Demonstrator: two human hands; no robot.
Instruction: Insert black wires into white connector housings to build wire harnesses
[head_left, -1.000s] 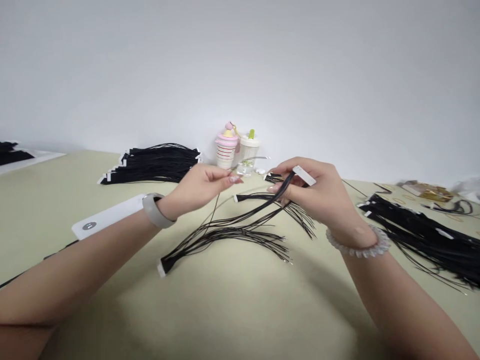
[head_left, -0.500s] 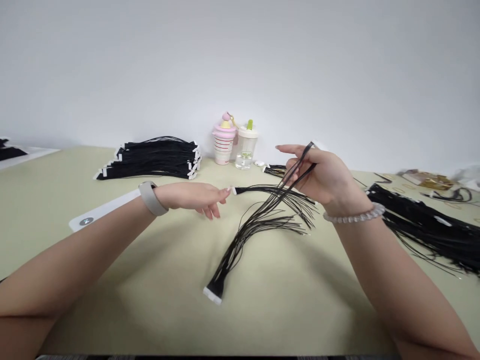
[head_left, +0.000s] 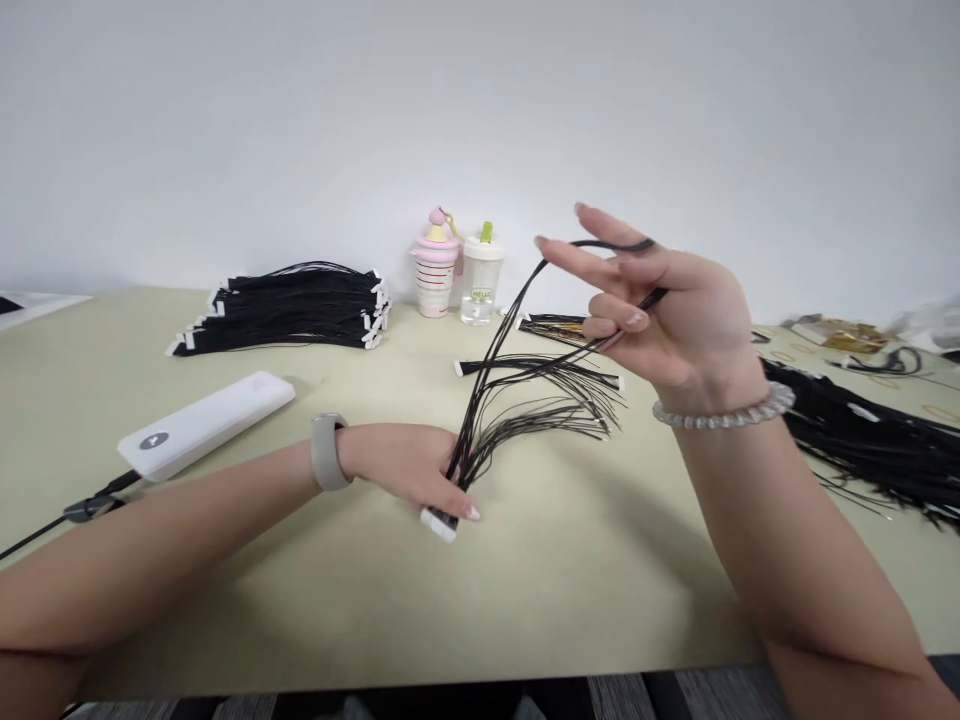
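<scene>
Tumbler point(head_left: 481, 282) holding clear liquid, pink-striped cup point(head_left: 435, 283) beside, behind wire harness point(head_left: 469, 450)

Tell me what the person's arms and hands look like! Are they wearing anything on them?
Both arms are bare, with no sleeves. The left arm has a wide, plain grey band around the wrist, with a smooth look. The right arm has a bracelet of clear, shiny beads. The left hand and right hand wear no gloves.
</scene>
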